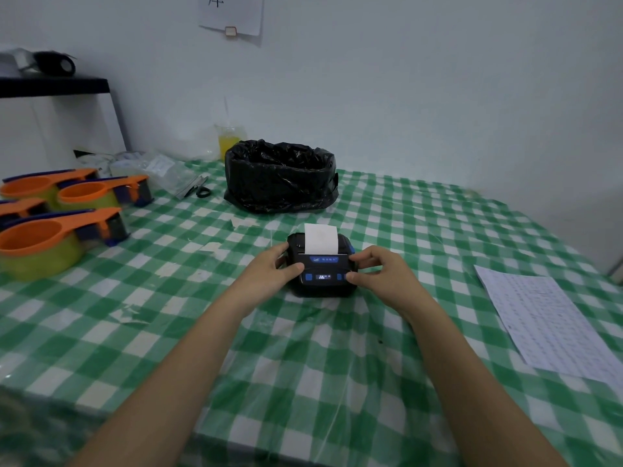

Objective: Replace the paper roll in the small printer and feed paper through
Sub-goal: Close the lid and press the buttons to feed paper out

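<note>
The fingers (292,268) of the left hand (269,269) curl round the left side of the small black printer (322,264), thumb lying on its top near a blue button, while the fingers of the right hand (377,269) close on the printer's right side, thumb pressed beside the little lit display. Both hands grip the printer, which sits on the green-and-white checked surface (303,358) near its middle. A strip of white paper (321,239) stands out of the slot at the printer's top, rising toward the far side. Behind the printer sits a bin lined with a black bag (281,176). To the left lie orange-handled tape dispensers (50,230), with scissors (200,190) beyond them. A printed sheet (546,321) lies flat at the right, well apart from the printer.
</note>
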`<state>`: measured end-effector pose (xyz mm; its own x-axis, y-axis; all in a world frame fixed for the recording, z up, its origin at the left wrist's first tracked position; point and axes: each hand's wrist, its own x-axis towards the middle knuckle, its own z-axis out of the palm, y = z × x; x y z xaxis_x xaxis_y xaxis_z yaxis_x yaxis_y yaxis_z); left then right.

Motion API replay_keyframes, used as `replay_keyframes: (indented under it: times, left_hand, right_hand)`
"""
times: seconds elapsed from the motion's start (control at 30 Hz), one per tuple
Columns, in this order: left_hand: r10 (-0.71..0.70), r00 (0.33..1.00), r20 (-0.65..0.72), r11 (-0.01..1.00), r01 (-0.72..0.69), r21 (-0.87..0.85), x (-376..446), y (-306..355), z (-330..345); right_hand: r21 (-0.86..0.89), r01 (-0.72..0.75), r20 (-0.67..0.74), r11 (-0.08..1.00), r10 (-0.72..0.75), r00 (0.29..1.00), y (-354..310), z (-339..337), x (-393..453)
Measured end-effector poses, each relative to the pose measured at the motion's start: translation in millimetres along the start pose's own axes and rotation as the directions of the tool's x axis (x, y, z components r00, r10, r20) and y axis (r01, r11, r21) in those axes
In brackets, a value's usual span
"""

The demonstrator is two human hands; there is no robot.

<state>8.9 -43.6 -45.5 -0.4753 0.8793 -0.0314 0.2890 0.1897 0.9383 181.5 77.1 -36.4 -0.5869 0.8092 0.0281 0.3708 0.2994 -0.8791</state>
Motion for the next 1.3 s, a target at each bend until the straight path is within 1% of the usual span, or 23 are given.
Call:
replay_keyframes:
  times: [0.1,1.3]
  left_hand:
    - [-0.02,1.0,-0.002,1.0,0.02,-0.002,0.0,0.5,-1.2]
    - [-0.009,1.0,0.001,1.0,0.009,-0.011,-0.9,2.2,-1.3]
  right_hand:
    - [0.001,0.005,0.002,1.0,-0.005,1.0,-0.2,-1.1,-0.5]
    - [0.04,0.004,0.02,0.999,-0.004,1.0,1.8,-2.6,0.8]
